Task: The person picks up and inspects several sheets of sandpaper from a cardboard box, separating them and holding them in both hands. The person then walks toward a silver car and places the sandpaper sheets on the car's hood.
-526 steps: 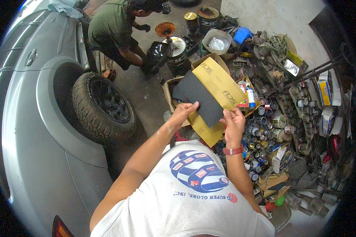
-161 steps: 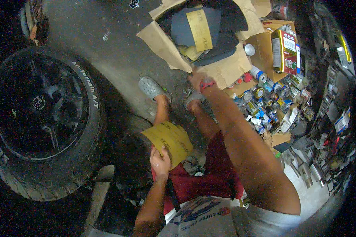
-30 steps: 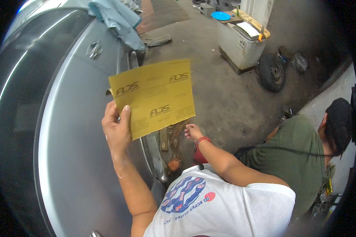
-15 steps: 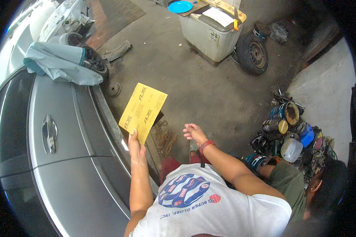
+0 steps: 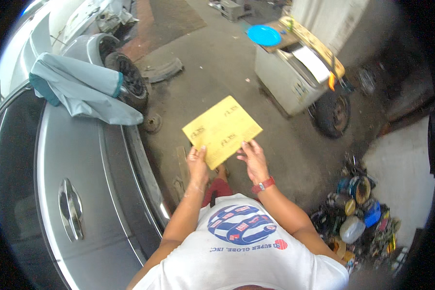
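Yellow sandpaper sheet (image 5: 222, 130) pinched by left hand (image 5: 197, 166) and right hand (image 5: 253, 159) fingers.

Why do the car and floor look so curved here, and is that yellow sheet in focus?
Head view: the fisheye lens bends the silver car toward a black rim; daylight is soft, without harsh shadows. The yellow sheet, held by the left hand and right hand, is fairly sharp; the paint cans are dimmer and blurrier.

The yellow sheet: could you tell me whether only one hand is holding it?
No, the left hand and right hand both grip the yellow sheet.
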Motion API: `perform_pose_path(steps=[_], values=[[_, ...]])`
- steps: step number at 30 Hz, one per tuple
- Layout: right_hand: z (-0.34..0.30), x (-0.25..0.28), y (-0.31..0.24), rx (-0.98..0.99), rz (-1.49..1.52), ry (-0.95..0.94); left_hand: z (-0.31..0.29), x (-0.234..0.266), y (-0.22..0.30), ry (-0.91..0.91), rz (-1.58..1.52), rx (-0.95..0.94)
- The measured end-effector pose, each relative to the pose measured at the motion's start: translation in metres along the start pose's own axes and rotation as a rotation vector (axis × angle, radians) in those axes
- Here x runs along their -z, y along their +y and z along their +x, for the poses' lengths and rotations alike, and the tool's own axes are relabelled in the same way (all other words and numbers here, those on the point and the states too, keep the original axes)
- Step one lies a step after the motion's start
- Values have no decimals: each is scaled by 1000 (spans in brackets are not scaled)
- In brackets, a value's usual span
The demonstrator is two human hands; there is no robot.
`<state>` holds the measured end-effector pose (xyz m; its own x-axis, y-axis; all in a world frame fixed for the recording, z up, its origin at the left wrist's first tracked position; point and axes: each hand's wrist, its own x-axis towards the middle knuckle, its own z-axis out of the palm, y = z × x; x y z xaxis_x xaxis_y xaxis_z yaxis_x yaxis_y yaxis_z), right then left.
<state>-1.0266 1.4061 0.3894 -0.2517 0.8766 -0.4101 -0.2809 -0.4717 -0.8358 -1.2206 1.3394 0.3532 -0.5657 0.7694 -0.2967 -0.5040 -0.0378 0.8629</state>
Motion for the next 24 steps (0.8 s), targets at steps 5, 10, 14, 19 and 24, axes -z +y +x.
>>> perform_pose_path(steps=[5,10,14,19,24], values=[[111,-54,-52,30,72,117,105,-46,60,-63,215,-83],[242,-107,-134,237,204,-2,201,-93,177,-355,840,-830],[329,-117,-189,110,239,-324,316,-107,153,-218,169,-180],[516,-95,-192,-61,-183,-367,480,-155,127,-442,-225,357],[654,-105,-252,-37,-220,-358,579,-203,116,-275,-59,356]])
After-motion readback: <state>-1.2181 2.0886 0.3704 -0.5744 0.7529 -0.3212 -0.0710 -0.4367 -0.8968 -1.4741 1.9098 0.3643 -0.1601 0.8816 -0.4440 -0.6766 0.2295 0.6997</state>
